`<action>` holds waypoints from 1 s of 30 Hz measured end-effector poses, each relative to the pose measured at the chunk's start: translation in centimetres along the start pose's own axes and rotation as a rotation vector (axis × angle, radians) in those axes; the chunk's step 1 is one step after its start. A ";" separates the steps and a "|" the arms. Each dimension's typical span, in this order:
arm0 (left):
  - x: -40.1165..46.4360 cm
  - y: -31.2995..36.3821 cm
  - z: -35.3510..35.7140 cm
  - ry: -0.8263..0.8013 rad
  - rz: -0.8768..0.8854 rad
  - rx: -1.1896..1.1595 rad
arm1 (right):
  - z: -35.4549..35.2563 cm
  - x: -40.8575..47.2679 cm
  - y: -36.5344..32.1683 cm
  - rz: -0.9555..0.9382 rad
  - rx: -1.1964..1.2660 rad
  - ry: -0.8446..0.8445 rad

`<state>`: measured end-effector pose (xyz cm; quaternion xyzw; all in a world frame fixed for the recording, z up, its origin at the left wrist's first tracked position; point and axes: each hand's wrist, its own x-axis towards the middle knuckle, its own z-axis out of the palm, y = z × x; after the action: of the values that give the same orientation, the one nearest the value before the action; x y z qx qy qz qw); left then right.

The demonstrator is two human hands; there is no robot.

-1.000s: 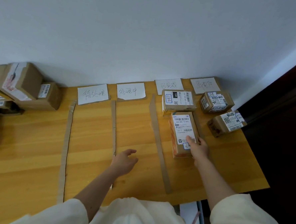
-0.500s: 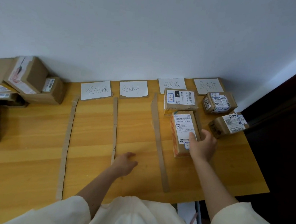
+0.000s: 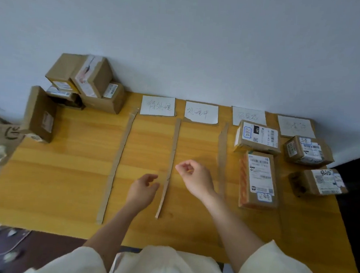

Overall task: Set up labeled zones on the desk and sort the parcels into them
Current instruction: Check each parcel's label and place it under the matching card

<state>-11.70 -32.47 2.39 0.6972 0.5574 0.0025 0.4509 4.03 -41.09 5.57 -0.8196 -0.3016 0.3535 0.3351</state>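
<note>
Several white handwritten labels lie along the desk's far edge: one (image 3: 157,106), a second (image 3: 201,113), a third (image 3: 248,116) and a fourth (image 3: 296,126). Cardboard strips (image 3: 118,164) (image 3: 169,167) (image 3: 222,158) divide the wooden desk (image 3: 67,171) into zones. Two parcels (image 3: 257,138) (image 3: 258,180) sit in the third zone, two more (image 3: 307,153) (image 3: 319,181) in the fourth. A pile of unsorted parcels (image 3: 85,82) stands at the far left. My left hand (image 3: 143,190) and my right hand (image 3: 196,177) hover over the middle, both loosely curled and holding nothing.
One brown parcel (image 3: 41,115) stands tilted at the desk's left edge. A white wall backs the desk. Dark floor lies beyond the right edge, and clutter with a cardboard piece (image 3: 2,134) sits off the left side.
My right hand has let go of the long parcel in the third zone and moved left to the middle of the desk. The view has swung left, showing the parcel pile.
</note>
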 end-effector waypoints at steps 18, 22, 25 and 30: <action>9.4 -10.1 -20.6 0.281 -0.104 -0.306 | 15.6 8.8 -20.9 -0.158 -0.209 -0.031; 12.6 -10.4 -23.6 0.260 -0.071 -0.328 | 16.8 12.0 -24.8 -0.181 -0.261 0.036; 14.6 -10.4 -24.8 0.222 -0.060 -0.313 | 17.4 14.5 -27.2 -0.191 -0.284 0.071; 16.6 -11.3 -25.9 0.151 -0.079 -0.273 | 19.4 19.5 -30.3 -0.168 -0.338 0.170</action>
<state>-27.28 -3.64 2.26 0.6048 0.6111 0.1128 0.4980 -7.85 -2.32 11.15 -0.8629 -0.3948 0.1984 0.2453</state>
